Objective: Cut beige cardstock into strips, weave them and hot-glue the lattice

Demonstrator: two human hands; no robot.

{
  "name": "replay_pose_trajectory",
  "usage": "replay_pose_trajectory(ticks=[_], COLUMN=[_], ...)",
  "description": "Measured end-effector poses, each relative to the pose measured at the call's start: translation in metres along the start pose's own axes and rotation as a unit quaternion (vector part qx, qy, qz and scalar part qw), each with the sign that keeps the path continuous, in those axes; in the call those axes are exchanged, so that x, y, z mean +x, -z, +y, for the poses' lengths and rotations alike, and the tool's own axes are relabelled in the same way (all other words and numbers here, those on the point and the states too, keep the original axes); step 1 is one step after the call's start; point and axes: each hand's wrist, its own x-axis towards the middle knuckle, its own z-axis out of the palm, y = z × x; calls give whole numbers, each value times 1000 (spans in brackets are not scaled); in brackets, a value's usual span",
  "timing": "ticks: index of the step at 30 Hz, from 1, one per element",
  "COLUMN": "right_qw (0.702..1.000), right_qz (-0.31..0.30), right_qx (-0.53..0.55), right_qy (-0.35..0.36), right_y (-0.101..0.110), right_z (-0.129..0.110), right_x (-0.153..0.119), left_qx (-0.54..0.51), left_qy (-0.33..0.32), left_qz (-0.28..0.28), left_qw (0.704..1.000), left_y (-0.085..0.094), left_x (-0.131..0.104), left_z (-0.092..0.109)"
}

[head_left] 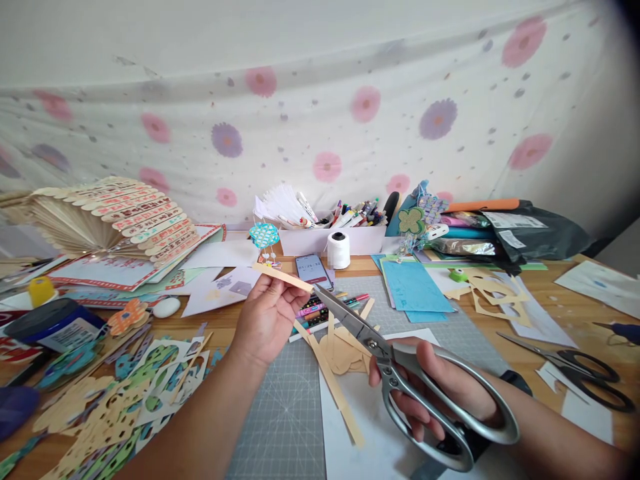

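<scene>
Your left hand (257, 327) is raised, thumb and fingers pinched on a narrow cream paper strip (283, 277) above the workspace. Your right hand (453, 383) is curled around the 2 looped handles of the large silver metal scissors (373, 343), whose tips meet the strip's right end; you cannot tell whether the blades grip it. Right under the blades, loose cream paper offcuts (333, 390) clutter the grey gridded cutting mat (280, 407), with colourful slim markers (313, 308) just behind. Your scissors and right hand hide part of the white sheet below. Beyond stand a white thread spool (340, 252) and a dark phone (313, 272). To your right lie black-handled scissors (565, 360); to your left, a heap of patterned paper cut-outs (107, 420) crowds your forearm.
</scene>
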Motion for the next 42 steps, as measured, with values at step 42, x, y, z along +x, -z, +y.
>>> replay_pose_trajectory(ticks=[42], right_qw=[988], right_qz=[50], right_qx=[-143], right_qy=[27], right_y=[-11], right_z=[-11], right_x=[-3], left_qx=[114], left_qy=[-3], left_qz=[-42], left_qw=[993], left_y=[1], left_x=[-3], left_z=[1])
